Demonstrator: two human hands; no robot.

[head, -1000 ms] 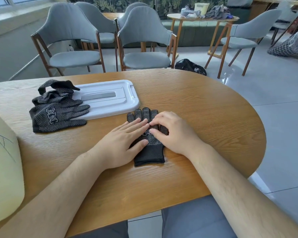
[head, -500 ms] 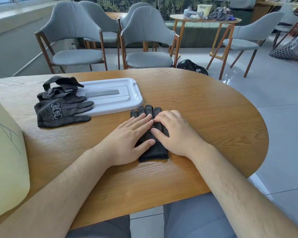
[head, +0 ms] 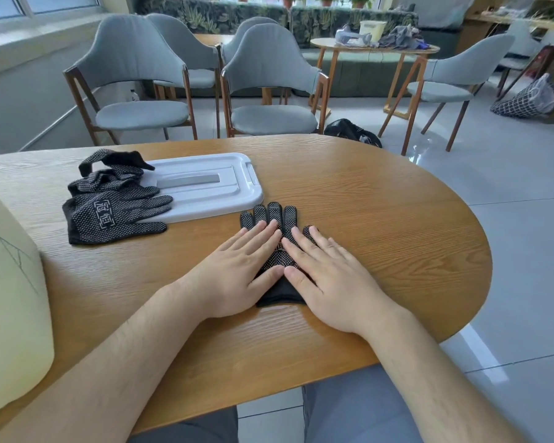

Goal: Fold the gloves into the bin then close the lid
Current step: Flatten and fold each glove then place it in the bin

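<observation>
Head view: left hand (head: 237, 270) and right hand (head: 330, 276), fingers straight, press the glove (head: 274, 215) flat.

Both forearms reach forward, left hand (head: 237, 270) and right hand (head: 328, 276) flat, palms down, fingers straight, thumbs nearly touching.

The right hand (head: 330, 276) uncurled its fingers and spread flat, palm down, over the right side of the black dotted knit glove (head: 274, 215).
</observation>
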